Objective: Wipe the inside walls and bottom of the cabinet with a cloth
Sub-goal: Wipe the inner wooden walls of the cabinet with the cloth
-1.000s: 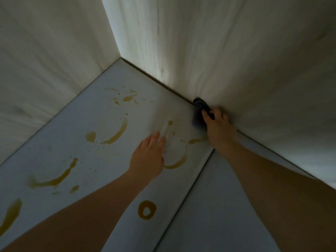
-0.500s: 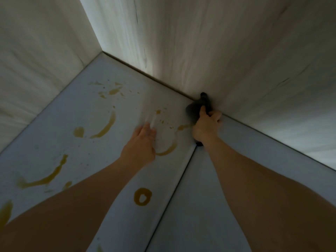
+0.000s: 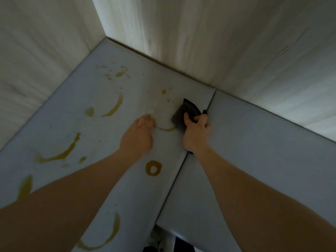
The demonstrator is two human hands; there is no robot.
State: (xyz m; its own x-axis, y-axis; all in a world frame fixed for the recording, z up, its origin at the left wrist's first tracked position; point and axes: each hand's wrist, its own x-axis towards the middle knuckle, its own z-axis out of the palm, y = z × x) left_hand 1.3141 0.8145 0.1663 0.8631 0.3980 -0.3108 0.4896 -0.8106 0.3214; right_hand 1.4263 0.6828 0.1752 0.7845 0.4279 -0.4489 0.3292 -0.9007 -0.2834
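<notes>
while the right hand (image 3: 195, 135) grips it, the cloth (image 3: 185, 113) (dark) juts beyond it.

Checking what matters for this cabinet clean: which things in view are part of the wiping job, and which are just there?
In the job:
dark cloth, held in the right hand
cabinet bottom with yellow stains
cabinet walls

Just there:
left hand, resting on the bottom
dark objects below the front edge, unclear

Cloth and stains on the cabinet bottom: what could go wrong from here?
1. The right hand grips a small bunched cloth; it may smear the arc stain rather than lift it.
2. The left hand rests by that stain and could get soiled.
3. The ring stain and others near the left wall could be missed.
</notes>
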